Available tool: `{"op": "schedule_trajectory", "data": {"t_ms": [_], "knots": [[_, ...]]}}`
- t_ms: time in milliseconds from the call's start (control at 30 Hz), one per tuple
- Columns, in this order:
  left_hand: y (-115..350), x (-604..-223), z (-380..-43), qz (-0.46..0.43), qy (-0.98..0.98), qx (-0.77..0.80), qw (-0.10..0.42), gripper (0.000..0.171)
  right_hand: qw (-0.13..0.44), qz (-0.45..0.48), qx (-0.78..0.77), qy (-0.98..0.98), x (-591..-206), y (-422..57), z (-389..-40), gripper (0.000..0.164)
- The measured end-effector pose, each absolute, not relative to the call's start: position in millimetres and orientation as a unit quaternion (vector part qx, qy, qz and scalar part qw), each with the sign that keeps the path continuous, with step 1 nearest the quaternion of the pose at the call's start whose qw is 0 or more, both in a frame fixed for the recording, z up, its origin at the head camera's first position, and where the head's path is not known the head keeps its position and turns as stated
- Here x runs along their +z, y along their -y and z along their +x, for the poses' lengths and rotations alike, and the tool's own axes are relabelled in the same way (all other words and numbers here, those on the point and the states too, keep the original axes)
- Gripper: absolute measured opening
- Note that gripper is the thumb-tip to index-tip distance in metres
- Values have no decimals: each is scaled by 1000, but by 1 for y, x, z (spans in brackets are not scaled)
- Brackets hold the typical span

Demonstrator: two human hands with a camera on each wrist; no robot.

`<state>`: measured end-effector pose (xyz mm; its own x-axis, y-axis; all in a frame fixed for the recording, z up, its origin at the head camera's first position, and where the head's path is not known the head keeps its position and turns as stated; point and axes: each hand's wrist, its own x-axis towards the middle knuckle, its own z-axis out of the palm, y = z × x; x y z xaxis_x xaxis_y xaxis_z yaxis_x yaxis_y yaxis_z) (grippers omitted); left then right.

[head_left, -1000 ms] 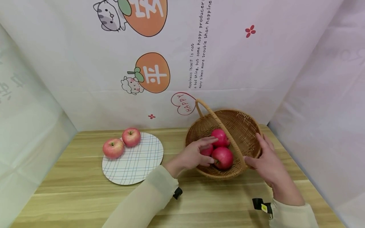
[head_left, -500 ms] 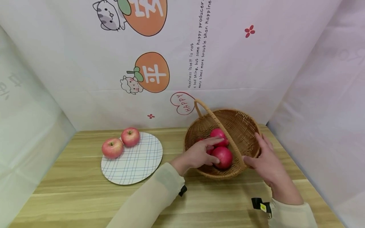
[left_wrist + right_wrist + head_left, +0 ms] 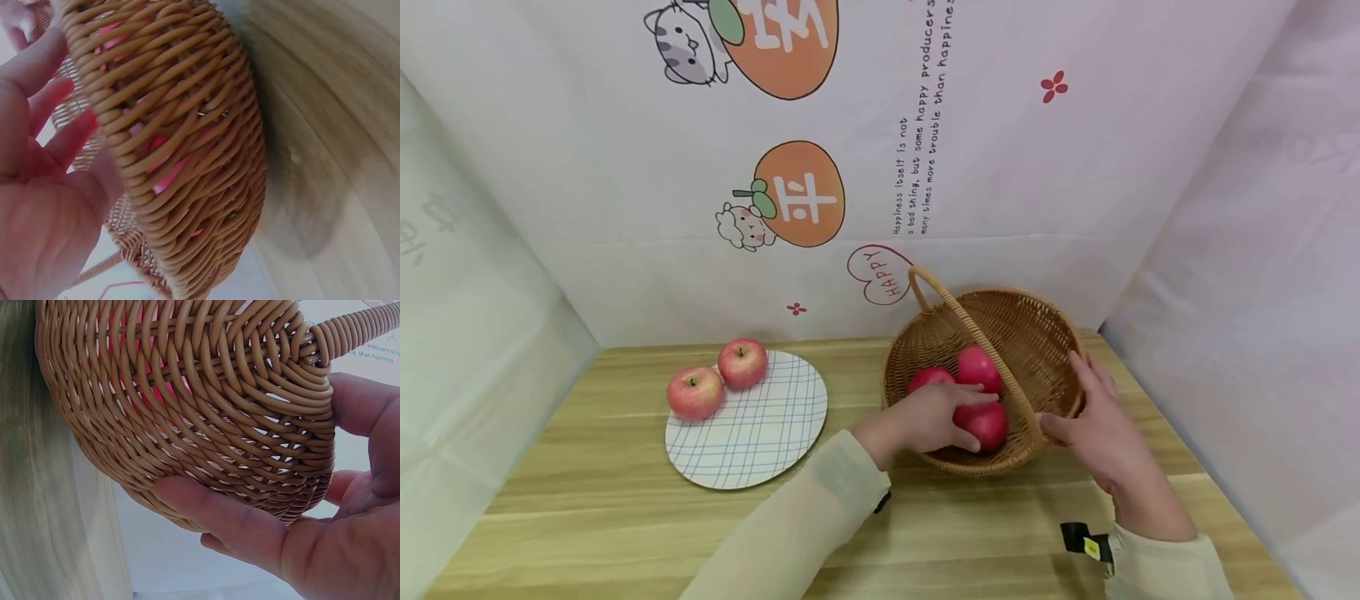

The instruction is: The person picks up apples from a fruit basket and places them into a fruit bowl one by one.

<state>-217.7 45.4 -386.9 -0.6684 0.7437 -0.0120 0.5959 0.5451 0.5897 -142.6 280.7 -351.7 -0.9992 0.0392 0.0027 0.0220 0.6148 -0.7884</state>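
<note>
A round wicker basket [image 3: 1052,333] with an arched handle holds three red apples. My left hand [image 3: 928,421] reaches in over its near-left rim, with fingers and thumb curled round the front apple [image 3: 988,429]. Two more apples, one at the left [image 3: 930,377] and one at the back [image 3: 979,368], lie beside it. My right hand [image 3: 1105,425] grips the basket's right rim near the handle's base. In the right wrist view, its fingers [image 3: 219,515] lie along the outer weave. The weave hides most of the left fingertips in the left wrist view.
On the left of the wooden table [image 3: 625,517] lies a round white plate with a blue grid [image 3: 752,442]. Two paler apples, the left one [image 3: 696,392] and the right one [image 3: 742,363], sit at its back-left edge. A printed cloth [image 3: 1000,167] hangs behind.
My left hand has moved slightly right and down onto the front apple, and its fingers have closed around it. The left apple shows more now. My right hand stays on the basket rim.
</note>
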Motion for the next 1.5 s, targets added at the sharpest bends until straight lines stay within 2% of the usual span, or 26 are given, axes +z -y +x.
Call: {"op": "schedule_trajectory", "data": {"t_ms": [200, 500, 867, 1300, 1500], "knots": [[-48, -396, -217, 404, -877, 239, 106, 67, 4, -23, 430, 902, -353, -282, -141, 105], [-45, -404, -218, 404, -883, 236, 39, 51, 10, -18, 427, 904, -352, -282, -143, 106], [-45, -408, -221, 396, -876, 271, 50, 48, 6, -19, 423, 906, -351, -281, -143, 105], [-42, -408, -220, 470, -855, 216, 22, 41, 2, -19, 423, 906, -351, -282, -143, 106], [-41, -409, -220, 466, -849, 248, 34, 38, 7, -15, 425, 905, -351, -281, -143, 106]]}}
